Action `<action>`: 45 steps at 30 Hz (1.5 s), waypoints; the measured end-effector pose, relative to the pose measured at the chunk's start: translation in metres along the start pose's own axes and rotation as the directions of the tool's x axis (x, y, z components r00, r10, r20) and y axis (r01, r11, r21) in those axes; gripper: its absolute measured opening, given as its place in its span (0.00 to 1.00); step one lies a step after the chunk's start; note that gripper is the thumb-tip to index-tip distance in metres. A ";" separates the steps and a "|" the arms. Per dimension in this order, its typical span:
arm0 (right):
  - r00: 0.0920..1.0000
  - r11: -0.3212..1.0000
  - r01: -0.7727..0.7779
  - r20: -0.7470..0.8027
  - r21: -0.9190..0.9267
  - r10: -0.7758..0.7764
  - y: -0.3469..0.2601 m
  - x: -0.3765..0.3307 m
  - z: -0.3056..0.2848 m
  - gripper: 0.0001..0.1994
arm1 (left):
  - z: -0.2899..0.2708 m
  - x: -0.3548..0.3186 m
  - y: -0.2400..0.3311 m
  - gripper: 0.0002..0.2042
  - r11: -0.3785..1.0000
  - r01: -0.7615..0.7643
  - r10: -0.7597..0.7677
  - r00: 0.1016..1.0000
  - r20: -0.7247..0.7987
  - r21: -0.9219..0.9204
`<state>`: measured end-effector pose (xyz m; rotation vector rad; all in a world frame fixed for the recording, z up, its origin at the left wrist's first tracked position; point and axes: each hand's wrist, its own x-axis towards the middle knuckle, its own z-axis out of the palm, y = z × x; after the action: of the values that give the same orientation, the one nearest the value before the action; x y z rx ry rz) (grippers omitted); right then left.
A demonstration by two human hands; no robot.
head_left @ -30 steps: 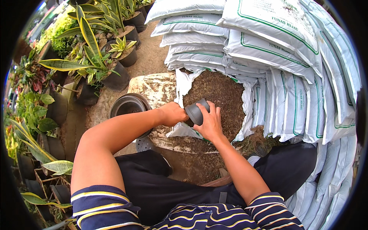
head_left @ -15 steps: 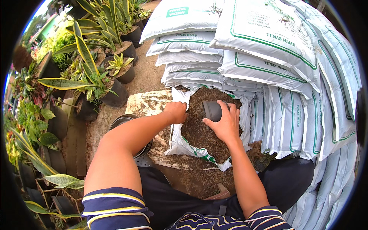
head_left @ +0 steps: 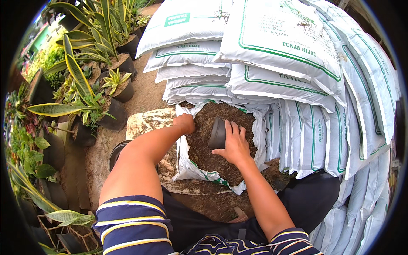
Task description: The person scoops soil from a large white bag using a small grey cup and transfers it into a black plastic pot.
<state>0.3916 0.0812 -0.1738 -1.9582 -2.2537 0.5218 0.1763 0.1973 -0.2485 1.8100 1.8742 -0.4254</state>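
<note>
Our right hand (head_left: 235, 146) grips a smooth, dark grey pot (head_left: 217, 135), tilted, at the brown soil (head_left: 203, 156); our left hand (head_left: 184, 123) closes on the white bag's (head_left: 182, 155) torn edge.

Plants (head_left: 77, 74) left, sacks (head_left: 280, 42) right, soil (head_left: 203, 154) between — in bag (head_left: 183, 158)
</note>
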 end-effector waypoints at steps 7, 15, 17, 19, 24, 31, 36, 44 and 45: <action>0.995 0.951 0.097 -0.008 0.293 -0.099 0.025 0.014 0.022 0.55 | -0.033 0.007 -0.027 0.18 0.998 -0.056 0.056 0.995 -0.080 -0.005; 0.996 0.968 0.080 -0.049 0.236 -0.070 -0.022 0.059 0.055 0.53 | -0.029 0.018 -0.047 0.14 0.990 -0.128 0.121 0.985 -0.121 -0.053; 0.998 0.969 0.061 -0.004 0.238 -0.062 -0.042 0.073 0.058 0.54 | -0.020 0.023 -0.052 0.11 0.984 -0.162 0.141 0.958 -0.250 -0.067; 0.999 0.974 0.048 0.008 0.220 -0.051 -0.050 0.085 0.053 0.54 | -0.025 0.027 -0.056 0.11 0.983 -0.163 0.144 0.968 -0.205 -0.080; 0.998 0.983 0.011 -0.060 0.181 0.000 -0.042 0.062 -0.002 0.52 | -0.032 0.019 -0.051 0.16 0.986 -0.148 0.142 0.986 -0.082 -0.075; 0.995 0.981 -0.098 0.006 0.166 0.098 -0.007 0.049 0.025 0.50 | -0.017 0.021 -0.061 0.10 0.970 -0.211 0.190 0.968 -0.167 -0.121; 0.995 0.971 -0.097 0.010 0.221 0.098 -0.038 0.087 0.061 0.50 | -0.028 0.023 -0.056 0.08 0.932 -0.293 0.264 0.952 -0.153 -0.215; 0.993 0.982 -0.082 0.098 0.173 0.066 -0.048 0.081 0.018 0.50 | -0.020 0.019 -0.081 0.08 0.894 -0.296 0.250 0.953 -0.174 -0.337; 0.993 0.981 -0.097 0.078 0.171 0.085 -0.039 0.074 0.009 0.50 | -0.021 0.018 -0.075 0.08 0.903 -0.302 0.256 0.949 -0.184 -0.306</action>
<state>0.3404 0.1475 -0.1803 -1.9907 -2.0846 0.7823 0.0994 0.2181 -0.2496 1.8701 1.6167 0.1187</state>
